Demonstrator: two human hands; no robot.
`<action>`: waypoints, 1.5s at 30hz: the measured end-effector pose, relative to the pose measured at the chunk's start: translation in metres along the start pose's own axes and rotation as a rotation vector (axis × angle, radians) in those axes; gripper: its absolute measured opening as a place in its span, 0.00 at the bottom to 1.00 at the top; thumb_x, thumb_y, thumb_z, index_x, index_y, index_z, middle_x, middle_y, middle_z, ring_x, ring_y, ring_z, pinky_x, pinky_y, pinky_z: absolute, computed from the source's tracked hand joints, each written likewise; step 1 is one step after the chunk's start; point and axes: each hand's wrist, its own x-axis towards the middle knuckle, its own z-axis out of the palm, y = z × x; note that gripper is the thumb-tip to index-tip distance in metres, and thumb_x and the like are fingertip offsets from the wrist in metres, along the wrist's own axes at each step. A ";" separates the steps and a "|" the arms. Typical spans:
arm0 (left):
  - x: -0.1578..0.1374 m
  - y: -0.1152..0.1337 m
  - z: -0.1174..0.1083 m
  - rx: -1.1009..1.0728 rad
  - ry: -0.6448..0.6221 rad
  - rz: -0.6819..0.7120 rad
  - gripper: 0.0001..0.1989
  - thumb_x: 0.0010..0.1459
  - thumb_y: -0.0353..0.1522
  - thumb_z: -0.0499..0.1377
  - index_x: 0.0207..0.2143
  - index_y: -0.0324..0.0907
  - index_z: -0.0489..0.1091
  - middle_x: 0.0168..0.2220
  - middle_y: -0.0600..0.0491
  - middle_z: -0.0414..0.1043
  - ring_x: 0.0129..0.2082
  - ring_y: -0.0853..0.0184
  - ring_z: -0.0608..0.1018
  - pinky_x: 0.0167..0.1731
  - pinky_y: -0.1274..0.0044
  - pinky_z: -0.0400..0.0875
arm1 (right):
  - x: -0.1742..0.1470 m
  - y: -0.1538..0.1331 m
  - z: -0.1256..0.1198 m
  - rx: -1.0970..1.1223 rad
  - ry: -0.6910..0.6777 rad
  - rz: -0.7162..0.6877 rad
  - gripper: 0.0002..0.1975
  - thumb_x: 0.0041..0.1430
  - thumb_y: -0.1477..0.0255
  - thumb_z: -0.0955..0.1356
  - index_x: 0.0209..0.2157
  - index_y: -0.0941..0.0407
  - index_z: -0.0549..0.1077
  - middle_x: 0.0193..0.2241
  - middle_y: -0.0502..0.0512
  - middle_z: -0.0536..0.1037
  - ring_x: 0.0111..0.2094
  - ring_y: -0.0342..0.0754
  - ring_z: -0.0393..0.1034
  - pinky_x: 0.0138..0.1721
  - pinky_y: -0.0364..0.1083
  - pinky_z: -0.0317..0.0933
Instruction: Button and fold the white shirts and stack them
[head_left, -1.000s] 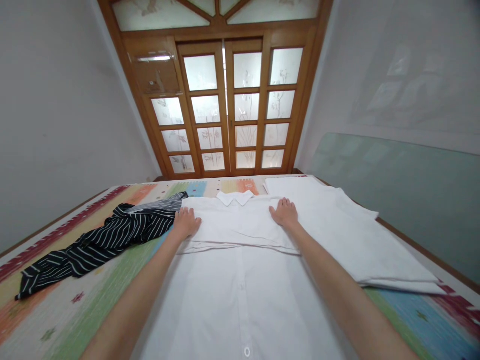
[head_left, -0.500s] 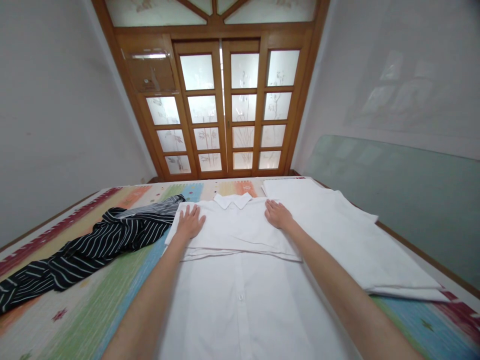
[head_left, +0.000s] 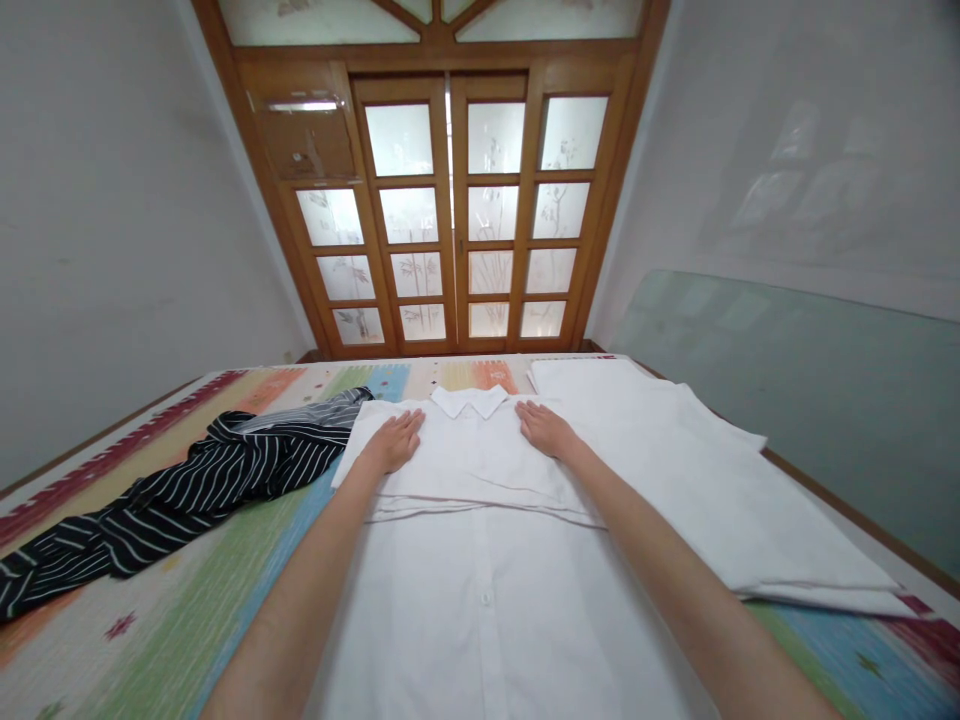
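Observation:
A white collared shirt (head_left: 465, 455) lies folded in front of me, its pointed collar facing up at the far end. Beneath and nearer to me spreads more white buttoned cloth (head_left: 450, 600), with a button placket down its middle. My left hand (head_left: 399, 440) rests flat on the folded shirt left of the collar, fingers stretched out. On the other side of the collar, my right hand (head_left: 544, 428) also lies on the shirt with its fingers extended. Neither hand grips the fabric.
A crumpled black-and-white striped garment (head_left: 247, 460) lies at left on the colourful striped cover (head_left: 195, 560). Folded white cloth (head_left: 712, 500) lies at right. A pale green panel (head_left: 810, 370) stands along the right wall; wooden glazed doors (head_left: 457, 200) stand beyond.
Both hands have slid inward over the folded shirt, closer to the collar. The shirt keeps its place, and the view has shifted slightly.

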 end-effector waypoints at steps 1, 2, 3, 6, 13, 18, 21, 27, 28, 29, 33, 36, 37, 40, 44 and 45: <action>0.000 0.000 0.000 -0.008 0.009 -0.005 0.27 0.64 0.32 0.43 0.65 0.40 0.56 0.65 0.48 0.57 0.65 0.61 0.59 0.63 0.68 0.53 | 0.001 0.001 0.001 0.006 -0.003 0.009 0.27 0.65 0.73 0.54 0.62 0.68 0.60 0.63 0.66 0.60 0.65 0.55 0.53 0.63 0.54 0.48; 0.001 0.001 0.000 -0.015 0.022 -0.008 0.27 0.63 0.32 0.43 0.64 0.40 0.58 0.64 0.48 0.59 0.64 0.61 0.61 0.63 0.69 0.54 | 0.001 0.002 0.002 0.010 -0.005 0.017 0.27 0.65 0.73 0.54 0.62 0.68 0.60 0.63 0.66 0.60 0.64 0.56 0.54 0.63 0.54 0.49; 0.001 0.003 -0.001 -0.020 0.035 -0.012 0.26 0.63 0.32 0.43 0.63 0.39 0.59 0.63 0.47 0.61 0.63 0.61 0.62 0.62 0.70 0.55 | 0.002 0.002 0.002 0.015 -0.006 0.023 0.27 0.65 0.72 0.54 0.62 0.68 0.60 0.63 0.66 0.60 0.64 0.56 0.54 0.63 0.54 0.49; 0.005 0.013 -0.004 -0.011 0.042 -0.058 0.25 0.64 0.32 0.43 0.62 0.40 0.60 0.62 0.45 0.62 0.61 0.59 0.64 0.61 0.67 0.57 | 0.003 0.000 0.003 0.039 -0.021 0.048 0.27 0.66 0.71 0.53 0.63 0.68 0.59 0.64 0.67 0.59 0.64 0.56 0.53 0.63 0.54 0.47; 0.023 0.043 -0.008 0.009 -0.043 -0.259 0.27 0.66 0.42 0.41 0.64 0.44 0.57 0.66 0.45 0.54 0.63 0.47 0.58 0.57 0.51 0.56 | 0.007 -0.015 -0.003 0.071 -0.145 0.202 0.33 0.68 0.60 0.50 0.67 0.65 0.51 0.68 0.63 0.47 0.68 0.55 0.42 0.65 0.54 0.40; 0.034 0.042 -0.002 -0.019 -0.035 -0.217 0.28 0.66 0.40 0.42 0.62 0.36 0.57 0.68 0.42 0.49 0.66 0.51 0.53 0.61 0.57 0.51 | 0.012 -0.018 -0.002 0.101 -0.177 0.237 0.36 0.67 0.56 0.49 0.68 0.66 0.47 0.69 0.63 0.43 0.68 0.55 0.38 0.65 0.54 0.38; 0.039 0.038 0.002 0.007 0.036 -0.164 0.24 0.65 0.39 0.44 0.56 0.32 0.63 0.60 0.37 0.63 0.62 0.54 0.63 0.60 0.64 0.55 | 0.016 -0.017 0.001 0.105 -0.161 0.244 0.37 0.67 0.55 0.49 0.67 0.67 0.48 0.68 0.64 0.44 0.68 0.56 0.39 0.65 0.54 0.38; 0.047 0.040 0.004 0.057 0.225 -0.128 0.14 0.62 0.35 0.50 0.42 0.36 0.70 0.44 0.39 0.73 0.49 0.56 0.73 0.53 0.69 0.65 | 0.019 -0.016 0.006 0.124 -0.098 0.210 0.36 0.67 0.56 0.50 0.66 0.68 0.50 0.68 0.66 0.48 0.68 0.59 0.40 0.65 0.56 0.39; 0.047 0.040 0.004 0.049 0.233 -0.136 0.14 0.62 0.35 0.50 0.42 0.36 0.70 0.44 0.40 0.73 0.49 0.57 0.73 0.52 0.70 0.66 | 0.019 -0.016 0.006 0.129 -0.087 0.190 0.36 0.67 0.57 0.50 0.66 0.67 0.50 0.67 0.66 0.49 0.68 0.58 0.40 0.65 0.56 0.39; 0.048 0.040 0.005 0.040 0.235 -0.144 0.14 0.62 0.35 0.50 0.42 0.36 0.70 0.45 0.40 0.73 0.49 0.57 0.73 0.52 0.70 0.66 | 0.020 -0.016 0.006 0.133 -0.077 0.166 0.35 0.67 0.58 0.50 0.66 0.66 0.50 0.67 0.65 0.49 0.68 0.58 0.41 0.65 0.55 0.40; 0.049 0.038 0.008 0.000 0.196 -0.145 0.18 0.63 0.34 0.48 0.49 0.36 0.69 0.51 0.41 0.72 0.53 0.59 0.72 0.55 0.71 0.64 | 0.021 -0.017 0.004 0.140 -0.053 0.109 0.32 0.68 0.61 0.50 0.67 0.66 0.51 0.67 0.64 0.51 0.67 0.55 0.44 0.64 0.53 0.41; 0.050 0.035 0.011 -0.002 0.147 -0.133 0.22 0.64 0.34 0.46 0.57 0.33 0.63 0.59 0.41 0.66 0.59 0.60 0.67 0.59 0.71 0.58 | 0.021 -0.018 0.002 0.139 -0.053 0.121 0.32 0.68 0.62 0.51 0.66 0.66 0.51 0.67 0.64 0.52 0.67 0.55 0.44 0.64 0.53 0.42; 0.051 0.034 0.012 0.001 0.123 -0.133 0.23 0.65 0.34 0.46 0.59 0.33 0.61 0.61 0.40 0.63 0.61 0.60 0.65 0.60 0.71 0.57 | 0.022 -0.019 0.001 0.139 -0.056 0.128 0.32 0.68 0.63 0.51 0.66 0.66 0.51 0.67 0.64 0.51 0.67 0.55 0.44 0.64 0.53 0.42; 0.054 0.030 0.016 0.013 0.053 -0.139 0.26 0.65 0.35 0.44 0.62 0.33 0.57 0.65 0.42 0.57 0.65 0.59 0.60 0.62 0.70 0.54 | 0.024 -0.021 0.000 0.132 -0.079 0.165 0.31 0.68 0.62 0.51 0.67 0.63 0.50 0.67 0.61 0.50 0.67 0.56 0.43 0.63 0.56 0.42; 0.055 0.028 0.018 0.014 0.020 -0.143 0.27 0.66 0.35 0.42 0.64 0.35 0.53 0.66 0.44 0.53 0.66 0.58 0.58 0.62 0.67 0.53 | 0.028 -0.024 -0.001 0.127 -0.113 0.212 0.31 0.67 0.62 0.50 0.68 0.59 0.49 0.68 0.57 0.48 0.68 0.55 0.41 0.63 0.58 0.41; 0.055 0.028 0.018 0.011 0.020 -0.146 0.27 0.66 0.35 0.42 0.65 0.35 0.53 0.67 0.44 0.52 0.66 0.58 0.58 0.62 0.66 0.53 | 0.029 -0.025 -0.002 0.127 -0.120 0.222 0.31 0.67 0.61 0.50 0.68 0.58 0.49 0.68 0.56 0.48 0.68 0.55 0.41 0.63 0.59 0.41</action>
